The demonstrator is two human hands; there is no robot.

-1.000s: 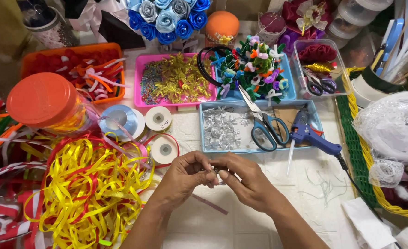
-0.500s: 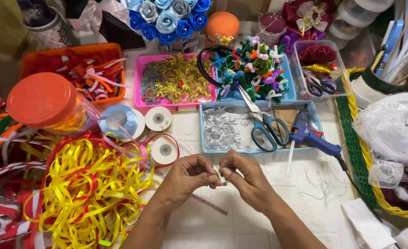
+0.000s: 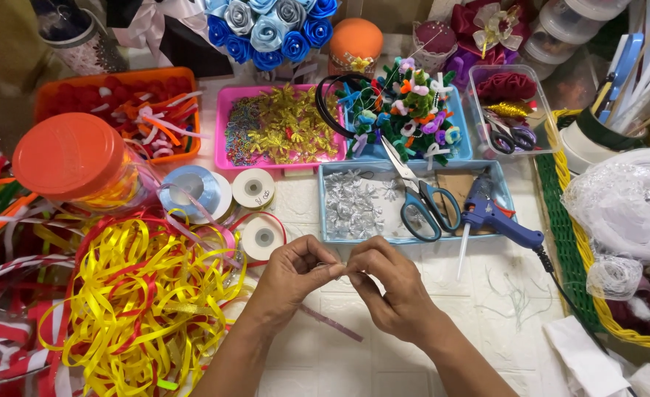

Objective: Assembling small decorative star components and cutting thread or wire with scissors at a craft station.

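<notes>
Head view: left hand (image 3: 289, 273) and right hand (image 3: 383, 283) pinch one tiny silver piece (image 3: 337, 266) together above the counter (image 3: 486, 309), shaping unfinished, ribbon strip (image 3: 332, 323) beneath unused.

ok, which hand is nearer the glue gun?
Right. The right hand sits just left of and below the blue glue gun. The left hand is further left, its fingertips meeting the right's, near the ribbon spools.
</notes>
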